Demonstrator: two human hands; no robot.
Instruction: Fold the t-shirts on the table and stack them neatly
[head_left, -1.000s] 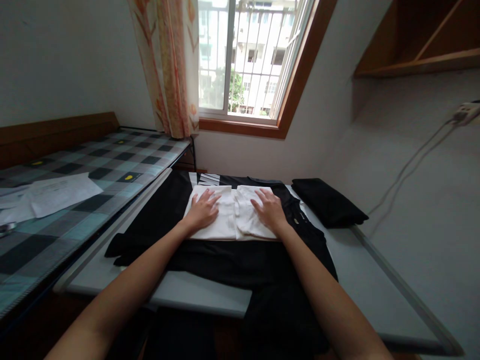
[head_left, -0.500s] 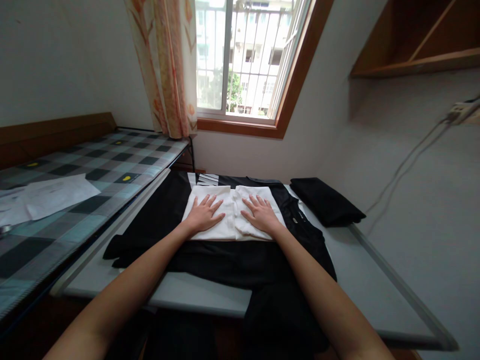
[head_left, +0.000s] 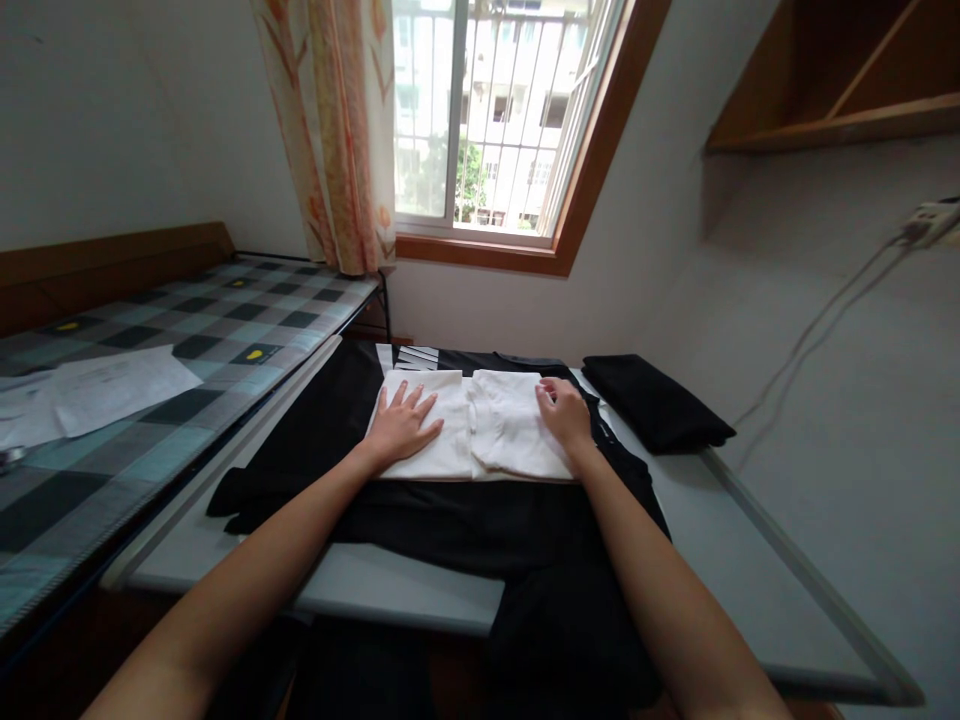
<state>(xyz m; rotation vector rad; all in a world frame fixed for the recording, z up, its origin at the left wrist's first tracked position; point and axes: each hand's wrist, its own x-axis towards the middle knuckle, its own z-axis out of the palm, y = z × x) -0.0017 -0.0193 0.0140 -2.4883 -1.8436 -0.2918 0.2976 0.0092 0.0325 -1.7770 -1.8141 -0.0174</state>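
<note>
A white folded garment [head_left: 450, 440] lies flat on top of a spread black shirt [head_left: 300, 440] with white print near its far edge. A crease or gap runs down the white garment's middle. My left hand [head_left: 401, 428] rests palm down on its left half, fingers spread. At its right edge is my right hand [head_left: 566, 412], fingers curled in against the cloth; the fingertips are partly hidden, and the grip appears to be on that edge.
Under the clothes is a light grey table [head_left: 405, 590]. A folded black cloth [head_left: 656, 402] sits at its right back. On the left, a bed with a checked cover [head_left: 285, 300] holds white papers [head_left: 124, 388]. A window [head_left: 502, 120] is behind, a wooden shelf [head_left: 840, 130] upper right.
My right hand has shifted right from lying flat on the white garment to its right edge, and its fingers have curled. My left hand has stayed nearly in place.
</note>
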